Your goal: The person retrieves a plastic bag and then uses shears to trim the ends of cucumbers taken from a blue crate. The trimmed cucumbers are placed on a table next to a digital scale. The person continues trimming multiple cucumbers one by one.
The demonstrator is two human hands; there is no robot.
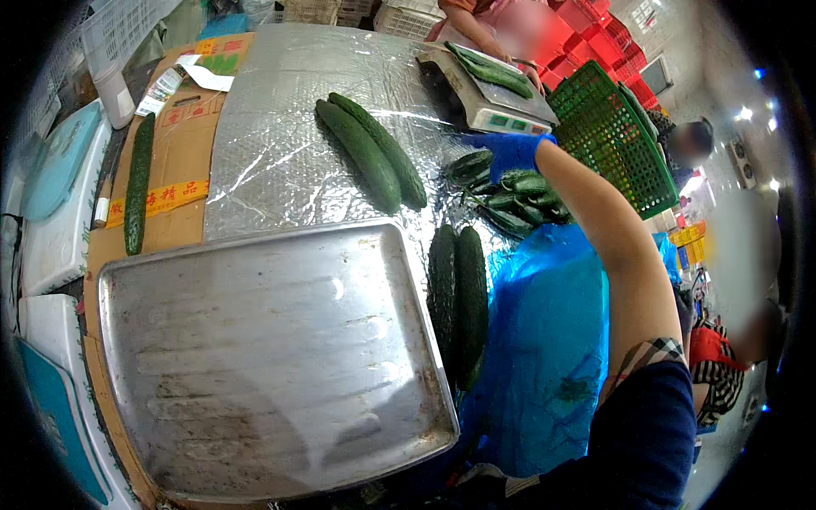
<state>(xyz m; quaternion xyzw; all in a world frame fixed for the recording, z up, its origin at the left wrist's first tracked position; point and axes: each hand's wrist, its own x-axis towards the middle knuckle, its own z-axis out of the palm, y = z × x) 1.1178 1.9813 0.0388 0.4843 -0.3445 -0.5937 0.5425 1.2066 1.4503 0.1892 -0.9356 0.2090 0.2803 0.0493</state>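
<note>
My right hand [517, 153], in a blue glove, reaches over a pile of small dark green cucumbers [526, 185] near the far right of the table. Its fingers are bent down at the pile, and the glove hides whether they grip one. Beyond it a digital scale [510, 118] bears long cucumbers [488, 70]. Two long bumpy cucumbers [470, 299] lie side by side between a shallow metal tray [255, 344] and a blue plastic sheet or bag [542, 344]. Two smoother green cucumbers or gourds [370, 153] rest farther up the table. My left hand is out of view.
Silver bubble foil [274, 121] covers the tabletop. A slim cucumber [138, 191] lies on flattened cardboard [178, 140] at left, near a marker [102, 203]. A green plastic crate [612, 140] stands tilted behind my arm. A co-worker's hand [534, 78] is by the scale.
</note>
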